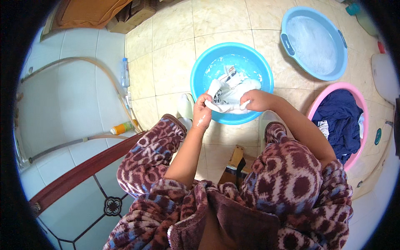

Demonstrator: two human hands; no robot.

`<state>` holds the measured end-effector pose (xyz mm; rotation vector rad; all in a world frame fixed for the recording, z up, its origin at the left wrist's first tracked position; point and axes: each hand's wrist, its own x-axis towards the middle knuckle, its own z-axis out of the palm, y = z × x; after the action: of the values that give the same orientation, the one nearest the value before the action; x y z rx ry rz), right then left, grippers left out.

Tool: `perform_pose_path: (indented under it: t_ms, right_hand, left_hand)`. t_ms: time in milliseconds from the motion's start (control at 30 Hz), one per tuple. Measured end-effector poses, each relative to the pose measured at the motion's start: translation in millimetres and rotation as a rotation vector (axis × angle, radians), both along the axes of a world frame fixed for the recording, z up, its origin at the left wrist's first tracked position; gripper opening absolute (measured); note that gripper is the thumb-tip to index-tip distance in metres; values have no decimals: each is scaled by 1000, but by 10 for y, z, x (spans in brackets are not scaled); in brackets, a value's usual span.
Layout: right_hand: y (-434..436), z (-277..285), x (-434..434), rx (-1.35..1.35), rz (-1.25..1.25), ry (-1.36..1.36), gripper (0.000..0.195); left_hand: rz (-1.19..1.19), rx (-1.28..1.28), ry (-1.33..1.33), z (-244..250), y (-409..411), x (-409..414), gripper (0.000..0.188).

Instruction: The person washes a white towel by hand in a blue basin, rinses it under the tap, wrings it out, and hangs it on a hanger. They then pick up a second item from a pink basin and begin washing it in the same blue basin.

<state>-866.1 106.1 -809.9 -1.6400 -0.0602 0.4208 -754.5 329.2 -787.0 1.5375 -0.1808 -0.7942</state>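
Note:
A blue plastic basin (232, 118) with water stands on the tiled floor before me. In it lies a wet white garment (247, 89) with dark printed parts. My left hand (202, 111), with suds on its wrist, grips the garment's edge at the basin's near left rim. The fingers of my right hand (257, 100) pinch the same edge farther right, so a white band stretches between both hands. The rest of the cloth hangs into the water.
Right of me, a pink basin (364, 125) holds dark blue clothes (337, 122). A light blue basin (282, 28) of sudsy water stands at the upper right. A plastic bottle (125, 73), an orange bottle (122, 127) and a hose (93, 62) are by the left wall.

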Motion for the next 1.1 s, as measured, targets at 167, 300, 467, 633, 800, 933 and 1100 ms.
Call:
perform_pose_path:
  t_ms: [167,300,467,633,800,933,1100]
  right_hand:
    - [123,-165,172,30,-342,-232,23]
    - [62,-81,339,17,-235,-323,19]
    - [-13,-22,332,185,-133,-126,17]
    - [95,59,196,37,-446,-326,18]
    - [97,416,141,12,-457,-258,21]
    - [56,574,199,12,-456,-339,23]
    - [-156,674,153,217,-562,94,21]
  left_hand:
    - [-179,17,32,285,-24,34,20]
    - [-379,37,216,555,-144,171,17]
    - [-598,207,-38,582,-56,286,15]
    - [-809,485,-549,461,41,241,21]
    - [-806,716,-832,414,7,-8,29]
    - [-570,675,-1081,306,-69,-169,30]
    - [-159,227,-244,147,69,97,20]
